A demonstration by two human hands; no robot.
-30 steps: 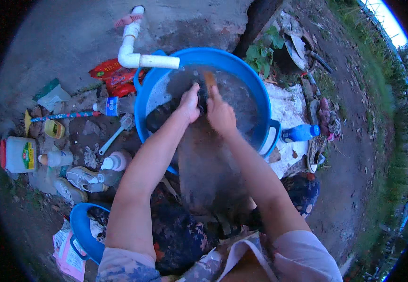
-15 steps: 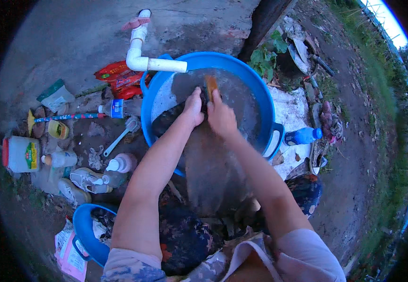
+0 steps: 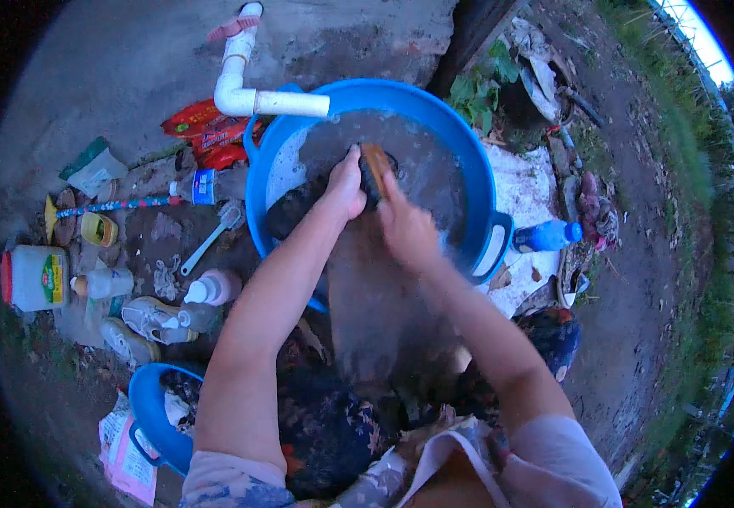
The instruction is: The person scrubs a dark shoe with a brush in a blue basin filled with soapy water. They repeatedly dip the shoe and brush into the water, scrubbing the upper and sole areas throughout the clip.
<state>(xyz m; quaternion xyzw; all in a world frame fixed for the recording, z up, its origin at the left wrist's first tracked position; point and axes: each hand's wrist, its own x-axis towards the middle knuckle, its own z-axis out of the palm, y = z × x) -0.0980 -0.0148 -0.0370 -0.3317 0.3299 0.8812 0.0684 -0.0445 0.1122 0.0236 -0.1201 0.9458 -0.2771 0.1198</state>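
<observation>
- Blue tub (image 3: 375,93) holds murky water (image 3: 424,157) and, toward its left edge, dark cloth (image 3: 292,210).
- Arms (image 3: 255,351) outstretched, left hand (image 3: 347,188) clutches the cloth, right hand (image 3: 409,230) a brown brush (image 3: 373,164) mid-tub.

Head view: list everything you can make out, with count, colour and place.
large tub: 1, blue, centre
bundle: 1, black, in tub
brush: 1, brown, over tub
board: 1, grey, lower centre
pipe: 1, white, top left
packets: count unclear, red, under pipe
bottle: 1, blue, right of tub
sheet: 1, white, right of tub
jug: 1, white, far left
shoes: 2, whitish, left
basin: 1, blue, lower left
handled tool: 1, pale, left of tub
stick: 1, multicoloured, left
container: 1, yellow, left
smaller bottles: several, pale, left
plant: 1, green, upper right
forearms: 2, bare, lower centre
left hand: 1, bare, over tub
right hand: 1, bare, on brush
</observation>
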